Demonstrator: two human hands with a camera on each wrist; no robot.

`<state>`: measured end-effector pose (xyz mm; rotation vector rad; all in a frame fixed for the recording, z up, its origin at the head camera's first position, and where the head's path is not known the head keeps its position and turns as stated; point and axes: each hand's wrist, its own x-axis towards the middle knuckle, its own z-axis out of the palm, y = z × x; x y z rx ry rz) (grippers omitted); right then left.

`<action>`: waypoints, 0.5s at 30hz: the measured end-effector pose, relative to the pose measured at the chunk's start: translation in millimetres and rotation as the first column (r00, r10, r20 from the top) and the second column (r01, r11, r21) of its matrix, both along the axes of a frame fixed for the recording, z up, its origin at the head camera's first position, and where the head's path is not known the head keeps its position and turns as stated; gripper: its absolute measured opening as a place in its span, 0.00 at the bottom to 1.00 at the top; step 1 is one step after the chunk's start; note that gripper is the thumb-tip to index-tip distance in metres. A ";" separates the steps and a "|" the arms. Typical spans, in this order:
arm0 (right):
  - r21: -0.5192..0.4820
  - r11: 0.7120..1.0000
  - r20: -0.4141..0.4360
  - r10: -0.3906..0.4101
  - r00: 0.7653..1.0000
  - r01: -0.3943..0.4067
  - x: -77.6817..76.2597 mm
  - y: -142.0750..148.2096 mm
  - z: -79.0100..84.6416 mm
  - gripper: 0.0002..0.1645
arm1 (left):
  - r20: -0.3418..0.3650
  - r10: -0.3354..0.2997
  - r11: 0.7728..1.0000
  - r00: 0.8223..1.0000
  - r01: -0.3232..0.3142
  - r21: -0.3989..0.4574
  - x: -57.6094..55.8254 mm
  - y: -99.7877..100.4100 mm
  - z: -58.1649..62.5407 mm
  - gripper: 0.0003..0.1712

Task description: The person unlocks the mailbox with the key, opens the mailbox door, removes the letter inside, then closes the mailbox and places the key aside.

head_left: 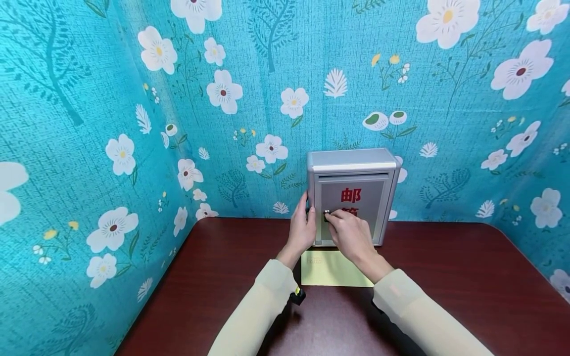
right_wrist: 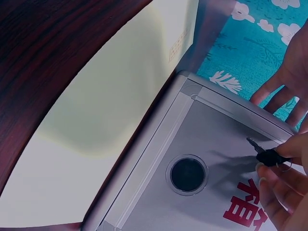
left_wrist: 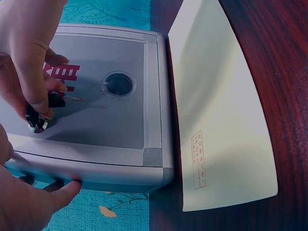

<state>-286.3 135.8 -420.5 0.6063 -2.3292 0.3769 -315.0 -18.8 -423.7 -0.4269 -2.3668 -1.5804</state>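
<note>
A silver-grey metal mailbox (head_left: 354, 158) with red Chinese characters stands upright on the table. My left hand (head_left: 303, 228) rests along its left side, fingers fairly straight against the edge. Thumb and fingers of my right hand (head_left: 352, 236) pinch a black-headed key (left_wrist: 36, 115) at the small lock near the door's left edge. A second black-headed key (right_wrist: 269, 157) hangs with it on a thin ring, its blade sticking out free. Whether the pinched key sits inside the lock is hidden by the fingers.
A pale yellow envelope (head_left: 329, 269) with red print lies flat on the dark red table (head_left: 231, 277), just before the mailbox. The door has a round dark window (right_wrist: 187, 174). Blue flowered cloth (head_left: 249, 123) hangs behind and at the sides.
</note>
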 end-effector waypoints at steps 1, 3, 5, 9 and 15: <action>-0.002 1.000 0.000 0.001 1.000 -0.001 -0.1 0.0 0.0 0.14 | -0.003 -0.001 1.000 1.000 0.001 0.002 -0.1 0.0 -0.3 0.33; -0.003 1.000 0.001 0.003 1.000 -0.003 -0.5 0.2 0.1 0.14 | -0.011 -0.004 1.000 1.000 0.004 0.004 -0.3 0.0 -0.7 0.33; -0.004 1.000 0.000 0.005 1.000 -0.005 -0.8 0.3 0.3 0.14 | -0.017 -0.007 1.000 1.000 0.007 0.007 -0.6 0.0 -0.8 0.33; -0.005 1.000 -0.001 0.009 1.000 -0.009 -1.2 0.7 0.4 0.14 | -0.026 -0.010 1.000 1.000 0.010 0.009 -0.2 0.3 -0.2 0.33; -0.004 1.000 0.006 0.014 1.000 -0.014 -1.3 1.2 -0.8 0.14 | -0.038 0.000 1.000 0.999 0.000 0.004 2.0 1.7 1.2 0.35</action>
